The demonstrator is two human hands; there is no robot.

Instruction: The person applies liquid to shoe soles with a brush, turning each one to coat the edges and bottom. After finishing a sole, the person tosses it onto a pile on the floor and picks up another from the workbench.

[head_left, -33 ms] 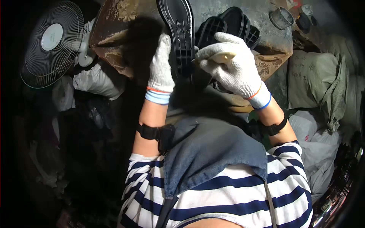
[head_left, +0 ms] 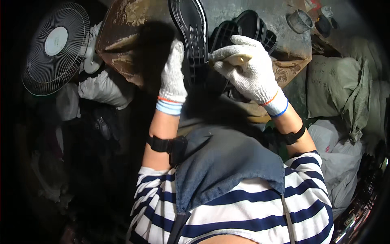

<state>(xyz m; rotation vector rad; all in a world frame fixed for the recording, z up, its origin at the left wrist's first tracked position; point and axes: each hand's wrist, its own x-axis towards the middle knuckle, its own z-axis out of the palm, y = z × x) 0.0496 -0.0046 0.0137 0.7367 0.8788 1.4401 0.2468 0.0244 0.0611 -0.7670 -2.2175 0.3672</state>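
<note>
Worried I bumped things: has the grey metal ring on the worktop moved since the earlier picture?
No, neither way: the grey metal ring keeps its place near the right edge of the worktop.

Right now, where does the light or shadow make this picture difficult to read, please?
Head view: gloved left hand and right hand are brightly lit; head view: glints on the black sole; head view: dark shadow on the worktable, left of the sole; head view: lower left nearly black, details lost.
</note>
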